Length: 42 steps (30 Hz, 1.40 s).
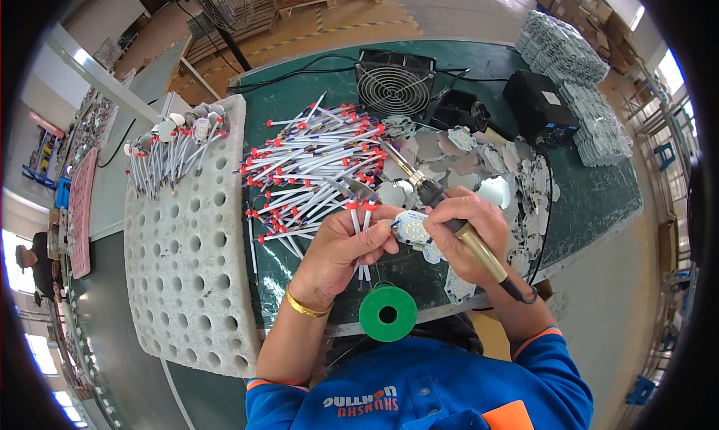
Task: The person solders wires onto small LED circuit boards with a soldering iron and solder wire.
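Note:
My left hand point(337, 243) is closed around white-sleeved wires point(362, 219) with red collars, their lower ends showing below the fingers. My right hand point(479, 224) grips a soldering iron point(470, 241), its metal tip pointing up and left over the pile. Between the two hands is a round white LED board point(411, 227) with small yellow chips. Fingers of both hands are close to its edges; which of them bear it cannot be made out. Below the hands, at the table's front edge, sits a green spool point(388, 314) with a thin strand rising from it.
A heap of white wires with red collars point(314, 156) lies ahead. Right of it are loose metal discs and boards point(498, 164), a fan point(395, 84) and a black control box point(541, 108). Stacked boards point(565, 52) stand far right. A holed foam block point(187, 265) bears wired boards at left.

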Motion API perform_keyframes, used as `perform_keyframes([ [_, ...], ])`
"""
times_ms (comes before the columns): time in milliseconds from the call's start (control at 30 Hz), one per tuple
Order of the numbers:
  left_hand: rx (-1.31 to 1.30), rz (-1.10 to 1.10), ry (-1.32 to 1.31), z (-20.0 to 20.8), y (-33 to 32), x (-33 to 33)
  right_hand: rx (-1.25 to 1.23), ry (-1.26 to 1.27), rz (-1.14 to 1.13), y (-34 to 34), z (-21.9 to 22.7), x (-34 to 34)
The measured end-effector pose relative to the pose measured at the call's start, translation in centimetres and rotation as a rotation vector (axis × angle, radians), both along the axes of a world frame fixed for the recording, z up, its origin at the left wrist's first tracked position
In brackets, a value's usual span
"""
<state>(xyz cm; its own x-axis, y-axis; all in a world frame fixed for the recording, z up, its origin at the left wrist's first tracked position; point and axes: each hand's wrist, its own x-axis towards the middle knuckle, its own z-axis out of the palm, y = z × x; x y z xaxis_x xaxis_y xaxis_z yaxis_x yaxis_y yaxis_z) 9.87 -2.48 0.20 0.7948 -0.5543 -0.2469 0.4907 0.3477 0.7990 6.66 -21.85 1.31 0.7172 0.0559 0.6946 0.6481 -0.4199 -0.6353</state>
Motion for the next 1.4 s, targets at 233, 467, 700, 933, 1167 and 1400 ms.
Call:
perform_keyframes([
  [233, 0.013, -0.169, -0.079, -1.3, 0.7, 0.2, 0.150, 0.147, 0.214, -0.3, -0.1, -0.7],
  [467, 0.047, -0.225, -0.084, -3.0, 0.1, -0.4, 0.190, 0.235, 0.118, 0.0, -1.1, -1.3],
  [700, -0.217, -0.031, -0.023, -3.3, 0.7, 0.1, -0.178, -0.056, -0.049, -3.1, -2.1, -3.1],
  [933, -0.391, -0.011, -0.025, -3.7, 2.5, 0.8, -0.637, 0.015, 0.072, -6.7, -2.8, -8.1],
  [1167, -0.063, 0.190, -0.136, -2.1, 3.1, 0.7, -0.842, 0.163, 0.176, -6.8, -3.2, -9.0],
  [1400, 0.511, 0.401, -0.338, -2.3, 1.5, 2.0, -0.730, 0.140, 0.216, -5.4, -3.6, -6.6],
])
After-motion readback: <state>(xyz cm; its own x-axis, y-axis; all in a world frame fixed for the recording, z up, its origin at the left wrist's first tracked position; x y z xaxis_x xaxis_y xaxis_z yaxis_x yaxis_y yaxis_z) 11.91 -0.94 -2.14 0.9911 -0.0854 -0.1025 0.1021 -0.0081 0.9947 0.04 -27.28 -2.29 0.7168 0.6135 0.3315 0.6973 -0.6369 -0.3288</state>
